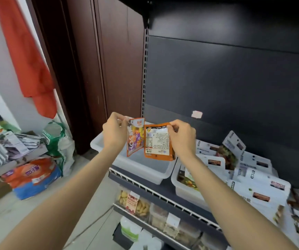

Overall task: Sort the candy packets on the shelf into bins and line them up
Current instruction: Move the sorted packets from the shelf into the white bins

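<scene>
Packets hang from both hands above the left bin, a clear plastic tub on the shelf that looks bare inside. The left hand pinches the top corner of a multicoloured packet between thumb and curled fingertips, so it dangles freely and turns edge-on. The right hand pinches the top of an orange packet the same way, its printed back facing the camera and upside down. Holding each one by its upper edge probably lets the person compare the two and drop them upright into the tub, which would suit lining them up.

Just to the right sits a second bin, with white packets heaped in and behind it, leaning at odd angles and not yet lined up. How many lie there is hard to say, since the heap runs off the right edge and blurs.

Print on both held packets is too small to read. The fingertips behind each packet are hidden, so how far they wrap cannot be told. Snack tubs on the shelf below are partly cut off.
</scene>
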